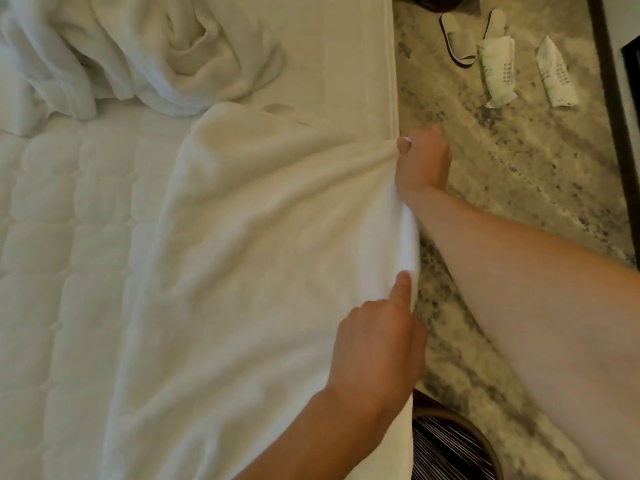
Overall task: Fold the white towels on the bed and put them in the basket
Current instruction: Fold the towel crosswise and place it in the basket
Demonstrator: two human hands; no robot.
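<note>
A large white towel [249,258] lies spread over the quilted bed [59,237], its right edge running along the mattress side. My right hand [422,161] pinches that edge at the far corner. My left hand [377,348] grips the same edge nearer to me, thumb lying on top of the cloth. More white towels [138,53] sit crumpled in a heap at the bed's far left. The rim of a round basket [460,441] shows at the bottom, on the floor beside the bed.
Mottled carpet [519,202] runs along the right of the bed. A pair of white slippers [471,32] and two white packets [526,74] lie on it at the far right. A dark furniture edge [613,98] borders the carpet.
</note>
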